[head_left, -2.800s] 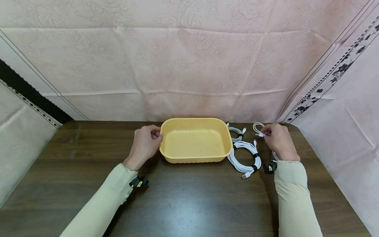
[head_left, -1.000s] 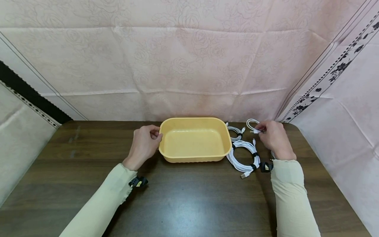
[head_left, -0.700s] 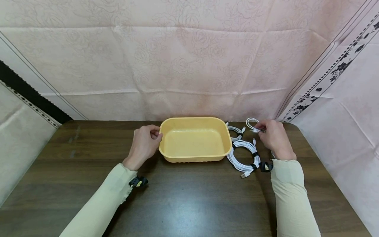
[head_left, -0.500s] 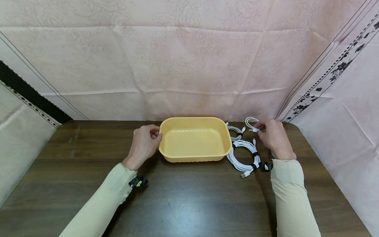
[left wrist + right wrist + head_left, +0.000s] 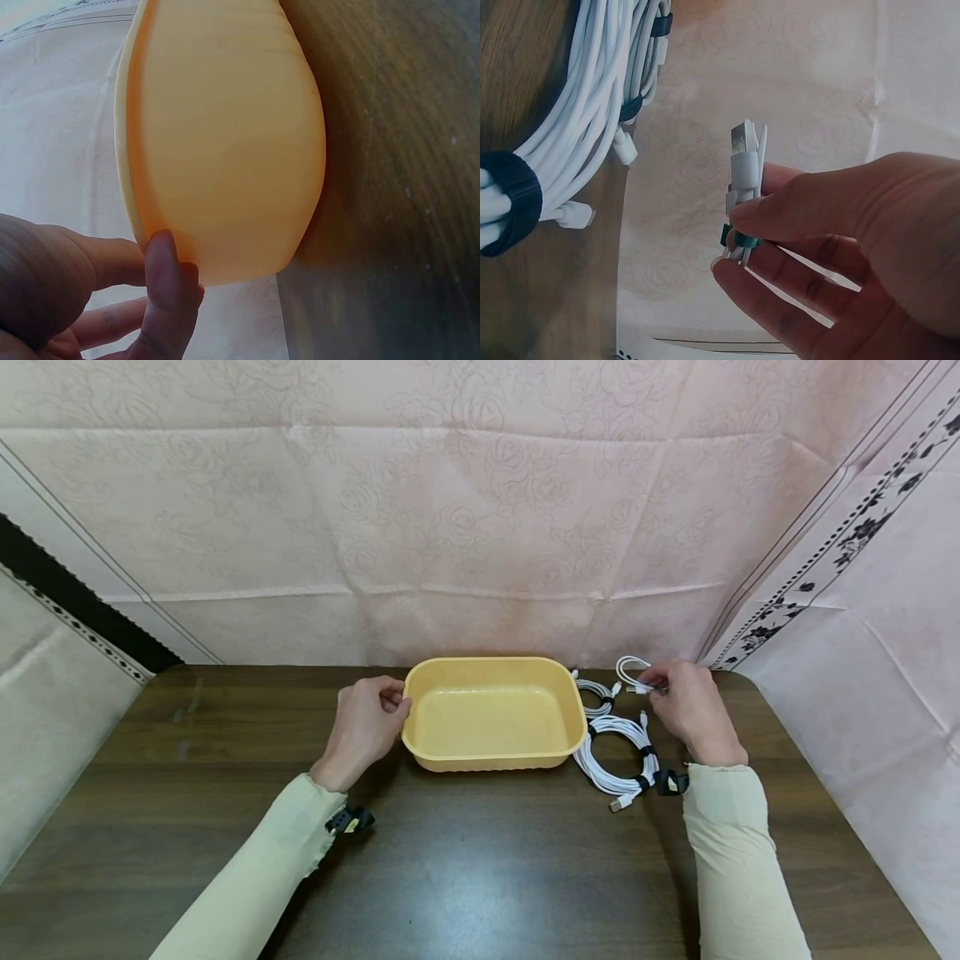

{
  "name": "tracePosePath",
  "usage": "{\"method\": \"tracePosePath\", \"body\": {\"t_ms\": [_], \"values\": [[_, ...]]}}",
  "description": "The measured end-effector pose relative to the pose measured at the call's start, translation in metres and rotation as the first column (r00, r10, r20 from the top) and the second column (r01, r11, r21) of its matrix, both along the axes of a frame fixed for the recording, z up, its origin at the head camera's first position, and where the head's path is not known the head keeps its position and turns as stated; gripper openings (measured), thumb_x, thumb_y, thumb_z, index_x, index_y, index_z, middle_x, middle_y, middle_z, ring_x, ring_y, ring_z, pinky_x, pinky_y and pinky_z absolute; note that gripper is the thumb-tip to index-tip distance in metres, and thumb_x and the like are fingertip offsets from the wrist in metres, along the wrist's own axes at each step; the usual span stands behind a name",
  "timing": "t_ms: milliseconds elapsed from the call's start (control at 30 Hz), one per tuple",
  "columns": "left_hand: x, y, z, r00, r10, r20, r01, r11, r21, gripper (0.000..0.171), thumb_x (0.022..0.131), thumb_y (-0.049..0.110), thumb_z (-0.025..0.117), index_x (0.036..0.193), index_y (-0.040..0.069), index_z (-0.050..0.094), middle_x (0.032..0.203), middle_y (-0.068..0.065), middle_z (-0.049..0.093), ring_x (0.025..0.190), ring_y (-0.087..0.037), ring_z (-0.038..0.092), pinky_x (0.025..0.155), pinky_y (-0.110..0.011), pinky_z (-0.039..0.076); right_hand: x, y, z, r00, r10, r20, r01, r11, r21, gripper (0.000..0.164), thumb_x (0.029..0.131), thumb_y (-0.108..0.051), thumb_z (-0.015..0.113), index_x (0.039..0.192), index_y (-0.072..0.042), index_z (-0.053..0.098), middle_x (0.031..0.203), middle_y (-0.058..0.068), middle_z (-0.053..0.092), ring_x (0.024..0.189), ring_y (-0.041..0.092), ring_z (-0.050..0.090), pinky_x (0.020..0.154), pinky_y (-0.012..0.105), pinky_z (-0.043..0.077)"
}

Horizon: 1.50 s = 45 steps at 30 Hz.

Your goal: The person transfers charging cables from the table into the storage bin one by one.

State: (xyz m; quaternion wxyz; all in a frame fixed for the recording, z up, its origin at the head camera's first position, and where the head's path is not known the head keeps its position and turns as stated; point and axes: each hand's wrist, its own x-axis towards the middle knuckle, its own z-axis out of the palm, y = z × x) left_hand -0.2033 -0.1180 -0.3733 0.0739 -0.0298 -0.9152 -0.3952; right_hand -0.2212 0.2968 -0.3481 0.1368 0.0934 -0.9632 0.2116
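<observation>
A yellow plastic basin (image 5: 495,762) sits near the back of the wooden table, with nothing inside it. My left hand (image 5: 367,718) pinches its left rim between thumb and fingers, close up in the left wrist view on the yellow side wall (image 5: 225,142). Right of the basin, my right hand (image 5: 693,706) pinches a small bundled white USB cable (image 5: 744,171). A green tie (image 5: 744,240) wraps this bundle, and its metal plug points up in the right wrist view. The cable's loop sticks out left of my fingertips in the head view.
Beside the basin's right end lie a large coiled white cable (image 5: 617,783) with black straps and a smaller coil (image 5: 600,708) behind it. Patterned pale cloth (image 5: 480,527) rises along the table's back edge. Bare tabletop (image 5: 480,860) stretches in front.
My right hand has moved a little left and back with the small USB cable, bringing it nearer the coils. My left hand stays on the basin's rim.
</observation>
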Motion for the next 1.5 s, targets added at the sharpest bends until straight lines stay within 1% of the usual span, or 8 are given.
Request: {"method": "tracePosePath", "body": {"t_ms": [367,533,733,967,1167,1300,1500], "values": [[0.000,0.000,0.000,1.000,-0.002,-0.001,0.002,1.000,0.000,0.023,0.096,0.012,0.068,0.114,-0.003,0.073,0.096,-0.015,0.073,0.084,-0.024,0.069,0.075,-0.037,0.060,0.001,-0.004,0.002,1.000,0.000,0.027,0.000,1.000,-0.002,0.027,0.082,0.010,0.055,0.099,0.003,0.075,0.092,0.021,0.074,0.087,0.035,0.068,0.078,0.054,0.052],[0.000,0.000,0.000,1.000,-0.003,-0.003,0.003,1.000,-0.001,0.022,0.096,0.011,0.068,0.113,-0.002,0.073,0.096,-0.015,0.073,0.084,-0.024,0.069,0.075,-0.037,0.060,0.002,-0.006,0.004,1.000,0.001,0.007,-0.001,1.000,-0.010,0.028,0.082,0.011,0.055,0.099,0.002,0.075,0.093,0.021,0.074,0.087,0.035,0.068,0.077,0.054,0.051],[0.000,0.000,0.001,1.000,-0.001,-0.005,0.001,1.000,-0.004,0.023,0.096,0.011,0.068,0.114,-0.002,0.073,0.096,-0.015,0.073,0.084,-0.024,0.069,0.076,-0.038,0.060,0.002,-0.009,0.005,1.000,0.001,-0.010,-0.001,1.000,-0.008,0.027,0.084,0.011,0.055,0.100,0.002,0.075,0.095,0.021,0.075,0.089,0.036,0.069,0.079,0.054,0.052],[0.000,0.000,0.000,1.000,-0.004,-0.012,0.004,1.000,-0.001,0.023,0.096,0.011,0.068,0.114,-0.003,0.073,0.096,-0.015,0.073,0.085,-0.024,0.070,0.076,-0.038,0.060,0.001,-0.011,0.005,0.999,0.026,-0.040,-0.027,1.000,-0.014,0.028,0.083,0.012,0.052,0.097,0.004,0.075,0.094,0.021,0.074,0.087,0.035,0.069,0.078,0.053,0.053],[0.000,0.000,0.000,0.999,-0.012,-0.033,0.013,1.000,0.006,0.023,0.095,0.010,0.068,0.113,-0.004,0.073,0.096,-0.016,0.073,0.085,-0.025,0.071,0.075,-0.039,0.060,0.000,-0.012,0.004,0.995,0.048,-0.083,-0.048,0.999,-0.005,0.027,0.081,0.012,0.053,0.096,0.004,0.074,0.095,0.021,0.074,0.087,0.036,0.069,0.078,0.053,0.054],[0.000,-0.001,0.000,0.999,-0.013,-0.038,0.013,1.000,0.006,0.023,0.095,0.011,0.068,0.113,-0.005,0.073,0.096,-0.016,0.074,0.085,-0.025,0.071,0.075,-0.039,0.061,0.000,-0.013,0.003,0.995,0.051,-0.087,-0.051,0.999,-0.005,0.026,0.082,0.013,0.054,0.096,0.005,0.074,0.096,0.022,0.073,0.087,0.036,0.068,0.079,0.053,0.053],[0.001,0.000,0.000,1.000,-0.010,-0.027,0.010,1.000,0.006,0.024,0.096,0.011,0.068,0.114,-0.004,0.072,0.096,-0.016,0.073,0.085,-0.025,0.070,0.075,-0.038,0.060,0.000,-0.015,0.004,0.994,0.054,-0.094,-0.055,0.998,-0.005,0.026,0.082,0.014,0.056,0.098,0.004,0.074,0.098,0.022,0.072,0.089,0.037,0.068,0.080,0.053,0.053]]}}
